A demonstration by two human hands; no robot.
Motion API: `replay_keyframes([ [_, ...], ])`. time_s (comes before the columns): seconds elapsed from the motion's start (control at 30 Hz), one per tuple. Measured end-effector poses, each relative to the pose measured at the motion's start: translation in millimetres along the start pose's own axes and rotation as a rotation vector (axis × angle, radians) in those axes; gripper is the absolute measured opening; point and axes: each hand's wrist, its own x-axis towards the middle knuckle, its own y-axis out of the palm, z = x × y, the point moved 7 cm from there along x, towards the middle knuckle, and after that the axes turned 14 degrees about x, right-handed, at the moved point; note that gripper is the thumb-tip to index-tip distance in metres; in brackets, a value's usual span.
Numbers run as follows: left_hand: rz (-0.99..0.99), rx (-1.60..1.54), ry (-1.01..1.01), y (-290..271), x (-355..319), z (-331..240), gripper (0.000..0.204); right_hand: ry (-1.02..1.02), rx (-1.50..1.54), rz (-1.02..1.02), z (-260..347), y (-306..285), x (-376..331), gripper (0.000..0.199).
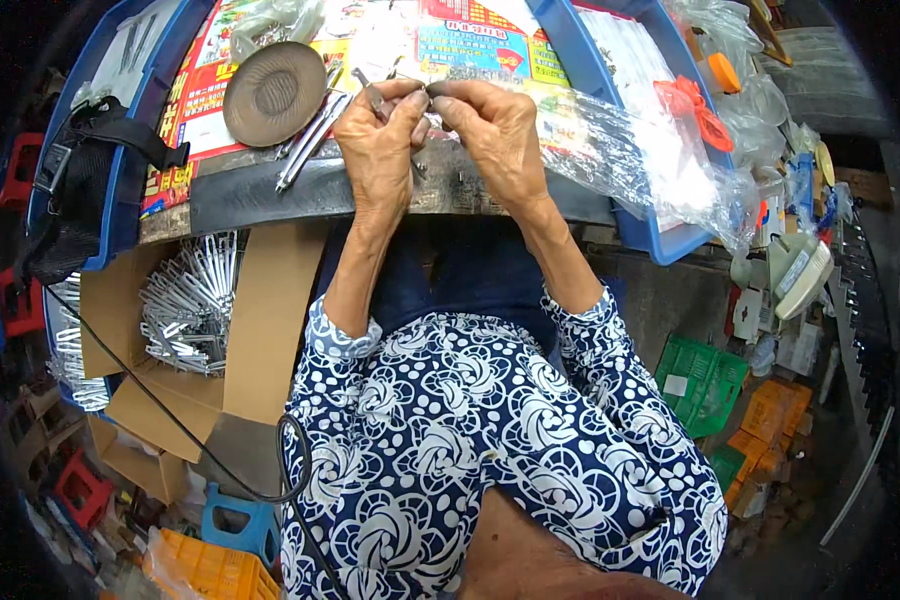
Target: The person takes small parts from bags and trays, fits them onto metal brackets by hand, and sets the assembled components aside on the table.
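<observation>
My left hand [382,145] and my right hand [497,145] meet over the near edge of the table, fingers pinched together. A slim silvery metal strip [370,92] sticks out of my left hand between thumb and fingers. What my right thumb and forefinger pinch, where the fingertips meet, is too small to make out. Left of my left hand lies a loose bunch of slim metal pieces [308,145]. Beside that bunch rests a round brown ribbed dish [275,93].
Blue trays [138,160] flank the table, and a clear plastic bag [610,140] spreads to the right. A black strap [120,128] hangs over the left tray. Below, a cardboard box [265,320] holds many metal pieces [195,300]. A green crate [700,380] sits at lower right.
</observation>
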Motion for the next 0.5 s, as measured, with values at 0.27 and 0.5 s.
replay_keyframes([
  [0.27, 0.050, -0.139, -0.104, 3, -2, 7, 0.010, -0.359, -0.479, 0.076, 13, 4, -2, 0.008],
  [0.5, 0.069, -0.176, -0.142, 4, -3, 11, 0.011, -0.499, -0.714, 0.144, 18, 13, -8, 0.008],
])
